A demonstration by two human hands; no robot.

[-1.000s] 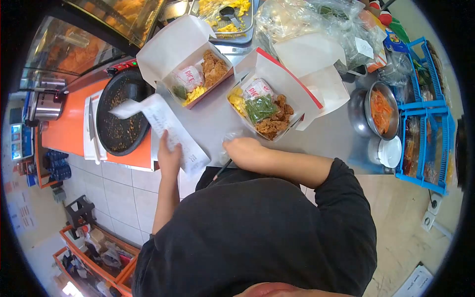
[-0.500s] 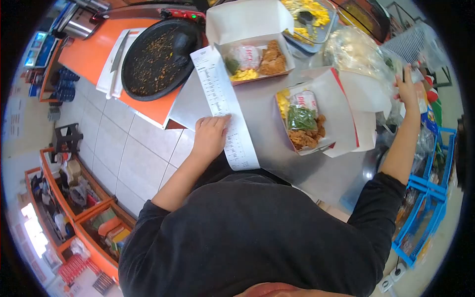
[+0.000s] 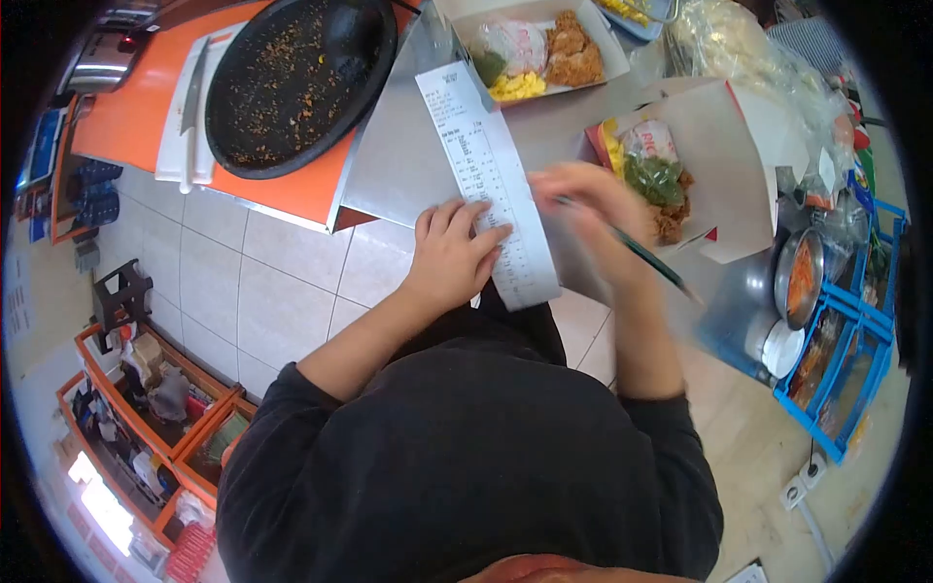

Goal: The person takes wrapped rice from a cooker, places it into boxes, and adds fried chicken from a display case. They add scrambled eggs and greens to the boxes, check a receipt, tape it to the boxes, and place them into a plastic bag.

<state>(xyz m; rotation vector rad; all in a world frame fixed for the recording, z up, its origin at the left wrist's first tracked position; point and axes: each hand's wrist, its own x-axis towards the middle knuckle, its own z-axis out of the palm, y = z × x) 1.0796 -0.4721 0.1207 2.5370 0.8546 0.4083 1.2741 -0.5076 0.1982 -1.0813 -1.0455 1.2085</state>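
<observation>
A long printed receipt point(image 3: 496, 185) lies slantwise along the steel counter, its lower end hanging past the near edge. My left hand point(image 3: 452, 253) rests on the paper, fingers spread, holding nothing. Just right of the receipt, my right hand point(image 3: 603, 214) is blurred by motion and grips a dark green pencil point(image 3: 649, 257). Beyond it stands an open meal box point(image 3: 724, 160) with fried chicken, a wrapped rice packet point(image 3: 649, 141), greens in plastic and yellow shreds. Another open box point(image 3: 607, 39) with similar food sits behind the receipt's top end.
On the orange counter at left are a black pan point(image 3: 301, 87) with crumbs and a knife point(image 3: 194, 92) on a white board. Clear plastic bags point(image 3: 724, 49) lie at the back right. A metal bowl point(image 3: 802, 282) of orange food stands near a blue rack point(image 3: 826, 389).
My right hand has come from the far right to beside the receipt, now with a pencil in it. My left fingers have spread on the paper. The camera view has shifted.
</observation>
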